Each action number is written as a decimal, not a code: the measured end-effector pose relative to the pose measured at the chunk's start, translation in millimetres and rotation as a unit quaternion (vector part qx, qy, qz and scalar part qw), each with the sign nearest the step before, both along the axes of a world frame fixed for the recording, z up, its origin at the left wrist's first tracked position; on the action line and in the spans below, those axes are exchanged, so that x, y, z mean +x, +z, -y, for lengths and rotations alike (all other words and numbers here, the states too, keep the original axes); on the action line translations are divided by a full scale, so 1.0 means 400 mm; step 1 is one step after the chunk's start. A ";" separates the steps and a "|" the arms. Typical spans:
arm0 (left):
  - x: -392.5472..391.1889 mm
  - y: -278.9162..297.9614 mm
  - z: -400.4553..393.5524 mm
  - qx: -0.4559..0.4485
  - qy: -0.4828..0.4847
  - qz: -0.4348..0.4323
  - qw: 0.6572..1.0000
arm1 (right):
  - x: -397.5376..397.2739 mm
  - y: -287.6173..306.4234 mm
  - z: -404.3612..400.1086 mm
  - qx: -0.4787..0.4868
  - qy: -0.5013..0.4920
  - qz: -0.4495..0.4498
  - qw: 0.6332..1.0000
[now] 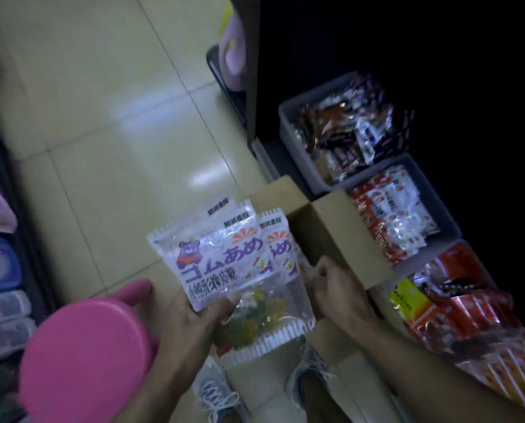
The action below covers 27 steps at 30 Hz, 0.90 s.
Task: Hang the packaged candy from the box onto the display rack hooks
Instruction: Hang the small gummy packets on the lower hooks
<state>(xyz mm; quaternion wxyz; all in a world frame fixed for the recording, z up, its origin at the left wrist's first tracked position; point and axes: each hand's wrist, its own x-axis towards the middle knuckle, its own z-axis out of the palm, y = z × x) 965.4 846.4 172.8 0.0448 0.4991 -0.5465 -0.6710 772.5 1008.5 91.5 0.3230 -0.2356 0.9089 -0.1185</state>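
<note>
The candy packs are sitting fanned out at lower centre of the frame — the left hand is gripping them, thumb clamped over the front. The right hand is curling its fingers on the packs' right edge, just above the open cardboard box. A pink stool is filling the lower left, and 3 grey snack bins are lining the right.
</note>
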 end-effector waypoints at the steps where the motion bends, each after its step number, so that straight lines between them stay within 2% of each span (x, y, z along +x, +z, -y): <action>1: 0.014 0.072 0.009 0.020 0.003 -0.007 1.000 | 0.005 0.103 -0.007 -0.037 -0.042 0.001 0.998; 7: 0.088 0.497 0.060 0.198 0.056 -0.090 0.975 | 0.039 0.755 -0.038 -0.224 -0.147 -0.016 0.963; 10: 0.101 0.680 0.073 0.242 0.070 -0.142 0.957 | 0.061 1.015 -0.060 -0.304 -0.184 -0.005 0.935; 14: 0.114 0.855 0.072 0.264 0.086 -0.213 0.937 | 0.091 1.285 -0.102 -0.344 -0.190 -0.006 0.919; 16: 0.116 0.901 0.070 0.283 0.105 -0.245 0.921 | 0.112 1.388 -0.130 -0.358 -0.177 -0.016 0.916; 20: 0.110 0.929 0.082 0.315 0.086 -0.316 0.891 | 0.137 1.500 -0.172 -0.353 -0.145 -0.023 0.924; 24: 0.078 0.909 0.068 0.408 0.032 -0.297 0.863 | 0.157 1.540 -0.187 -0.355 -0.150 -0.012 0.923; 25: 0.063 0.903 0.057 0.409 0.004 -0.316 0.856 | 0.156 1.543 -0.186 -0.354 -0.154 -0.007 0.922; 26: 0.046 0.903 0.045 0.417 -0.014 -0.308 0.855 | 0.152 1.544 -0.184 -0.350 -0.164 -0.001 0.922; 27: 0.029 0.892 0.035 0.402 -0.041 -0.271 0.874 | 0.144 1.544 -0.182 -0.346 -0.176 0.006 0.921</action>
